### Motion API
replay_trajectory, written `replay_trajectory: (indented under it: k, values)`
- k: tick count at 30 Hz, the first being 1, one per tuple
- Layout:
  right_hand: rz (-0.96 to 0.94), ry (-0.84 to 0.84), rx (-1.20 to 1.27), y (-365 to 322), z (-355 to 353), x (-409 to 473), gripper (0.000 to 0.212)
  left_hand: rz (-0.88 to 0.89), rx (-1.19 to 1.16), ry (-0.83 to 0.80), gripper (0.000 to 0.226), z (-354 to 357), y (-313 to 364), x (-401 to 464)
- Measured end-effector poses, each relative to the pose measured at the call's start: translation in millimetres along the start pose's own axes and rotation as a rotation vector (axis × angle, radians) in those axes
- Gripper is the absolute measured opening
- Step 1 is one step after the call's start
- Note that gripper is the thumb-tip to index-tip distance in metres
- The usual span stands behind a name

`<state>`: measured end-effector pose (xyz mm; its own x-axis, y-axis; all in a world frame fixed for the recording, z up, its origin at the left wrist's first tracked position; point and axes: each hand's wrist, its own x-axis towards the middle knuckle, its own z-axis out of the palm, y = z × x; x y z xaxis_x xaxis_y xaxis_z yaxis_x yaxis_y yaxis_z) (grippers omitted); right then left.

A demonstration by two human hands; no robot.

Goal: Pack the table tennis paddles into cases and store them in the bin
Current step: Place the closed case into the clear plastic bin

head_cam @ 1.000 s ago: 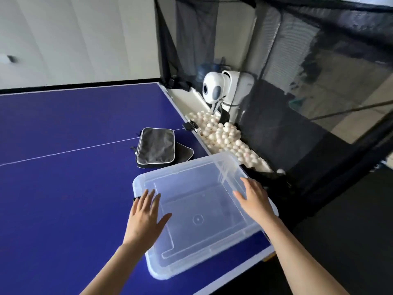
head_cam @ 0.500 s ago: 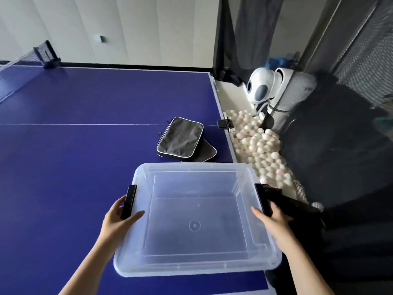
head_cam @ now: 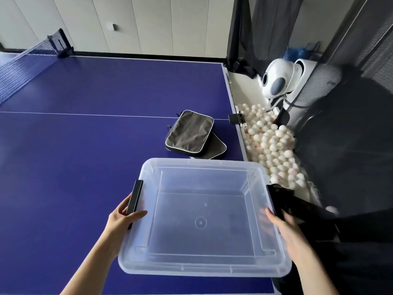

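A clear plastic bin [head_cam: 204, 162] with a clear lid and black side latches sits on the blue table [head_cam: 85, 167] right in front of me. My left hand [head_cam: 121, 218] grips its left edge, with the thumb on the lid and the fingers round the black latch [head_cam: 135, 196]. At the right edge, my right hand [head_cam: 285, 224] holds the rim beside the other latch. Beyond the bin lies a grey zipped paddle case [head_cam: 190, 132], stacked on a black case [head_cam: 219, 149]. No bare paddle shows.
Along the table's right edge a tray holds several white balls [head_cam: 274, 145] below a white ball machine [head_cam: 276, 81]. Black catch netting [head_cam: 340, 135] hangs to the right. The table's net [head_cam: 21, 64] stands at the far left.
My hands have left the top of the lid and taken hold of the bin's two sides. The bin has turned square to me, and my view has swung left.
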<state>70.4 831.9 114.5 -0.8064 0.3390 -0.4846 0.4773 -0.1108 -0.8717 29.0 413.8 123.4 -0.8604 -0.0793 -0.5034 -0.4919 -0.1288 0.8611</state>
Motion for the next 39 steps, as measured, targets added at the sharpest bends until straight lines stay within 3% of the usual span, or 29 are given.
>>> replay_trajectory:
  k: [9, 14, 17, 21, 28, 33, 39]
  values:
    - [0.026, 0.005, 0.016, -4, -2, -3, 0.045, -0.05, -0.076, -0.029, 0.055, -10, -4, 6]
    - [-0.063, 0.017, 0.014, -6, -5, -1, 0.043, -0.026, -0.07, -0.059, 0.057, -11, 3, 8]
    - [-0.149, 0.09, -0.069, -5, -4, 0, 0.062, 0.033, 0.027, -0.047, 0.07, -13, 8, 5]
    - [-0.254, 0.176, -0.267, -3, -2, -5, 0.073, 0.121, 0.177, 0.05, 0.083, -10, 8, 5]
    - [-0.488, 0.257, -0.624, -4, 2, -15, 0.056, 0.359, 0.636, 0.228, 0.078, -4, 0, -8]
    - [-0.464, 0.251, -0.651, 1, 4, -14, 0.041, 0.374, 0.684, 0.257, 0.066, 3, -11, -13]
    - [-0.507, 0.274, -0.675, -3, 9, -17, 0.043, 0.388, 0.648, 0.234, 0.06, 7, -11, -12]
